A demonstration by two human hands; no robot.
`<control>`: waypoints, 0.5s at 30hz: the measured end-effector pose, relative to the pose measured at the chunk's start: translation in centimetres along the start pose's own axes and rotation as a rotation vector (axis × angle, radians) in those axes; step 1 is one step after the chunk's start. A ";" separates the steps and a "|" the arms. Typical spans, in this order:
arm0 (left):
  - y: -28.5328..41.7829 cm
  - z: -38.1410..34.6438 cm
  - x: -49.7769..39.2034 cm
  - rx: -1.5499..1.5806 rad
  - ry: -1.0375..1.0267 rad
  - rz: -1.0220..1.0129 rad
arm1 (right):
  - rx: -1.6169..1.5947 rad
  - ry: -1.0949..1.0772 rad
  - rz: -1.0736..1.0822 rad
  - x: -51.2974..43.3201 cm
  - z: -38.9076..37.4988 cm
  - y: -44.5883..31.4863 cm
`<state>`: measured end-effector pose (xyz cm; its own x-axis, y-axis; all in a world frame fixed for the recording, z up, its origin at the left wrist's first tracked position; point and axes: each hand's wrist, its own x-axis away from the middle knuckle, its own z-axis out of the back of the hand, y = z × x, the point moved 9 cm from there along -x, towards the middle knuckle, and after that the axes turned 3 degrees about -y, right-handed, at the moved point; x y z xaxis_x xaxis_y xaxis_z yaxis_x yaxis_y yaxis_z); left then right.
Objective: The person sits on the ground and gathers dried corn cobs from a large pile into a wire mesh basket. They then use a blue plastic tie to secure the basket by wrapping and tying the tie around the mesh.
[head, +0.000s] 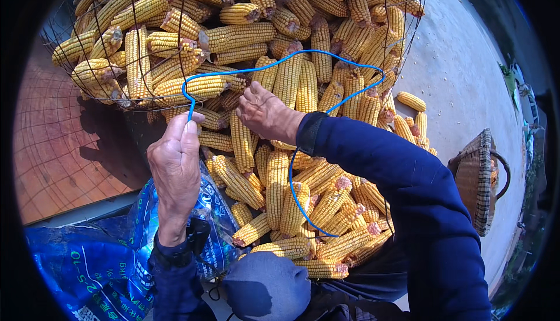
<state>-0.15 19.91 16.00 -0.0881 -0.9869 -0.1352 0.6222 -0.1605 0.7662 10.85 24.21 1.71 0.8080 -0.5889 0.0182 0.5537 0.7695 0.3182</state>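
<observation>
Pinched between the thumb and fingers of my left hand (177,159) is a blue coated wire (262,68). From there the wire arcs over the corn cobs and passes under my right forearm. A blue length also shows below that sleeve. My right hand (267,113) is curled over the cobs (286,82) near the lower opening of the wire-mesh cage (181,41); its fingertips are hidden, so I cannot tell what it grips. Yellow cobs fill the cage and spill out in a heap (278,189) towards me.
A blue printed plastic sack (100,264) lies at lower left, beside a reddish-brown board (65,146). On the concrete ground (450,80) at right stands a woven basket (472,181) with a handle. Several loose cobs (411,101) lie nearby. A rounded grey-blue cloth shape (267,284) is at bottom centre.
</observation>
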 end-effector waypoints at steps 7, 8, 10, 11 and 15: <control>-0.1 0.1 0.0 0.013 0.026 -0.018 | 0.056 -0.383 0.045 -2.7 -5.5 -1.2; -0.2 0.0 0.1 0.021 0.020 -0.010 | 0.073 -0.423 0.041 -2.8 -5.7 -1.7; -0.4 0.1 0.1 0.025 0.016 -0.002 | 0.097 -0.566 0.141 -1.8 -6.9 -3.6; -0.4 0.1 0.1 0.037 0.015 -0.018 | 0.107 -0.536 0.210 -1.3 -6.9 -4.4; -0.3 0.1 0.0 0.067 0.026 -0.049 | 0.026 -0.635 0.139 1.8 -8.9 -3.8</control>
<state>-0.48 19.98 15.83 -0.0960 -0.9773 -0.1889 0.5642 -0.2098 0.7985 11.96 22.41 -7.86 0.5911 -0.5221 0.6148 0.4414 0.8473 0.2952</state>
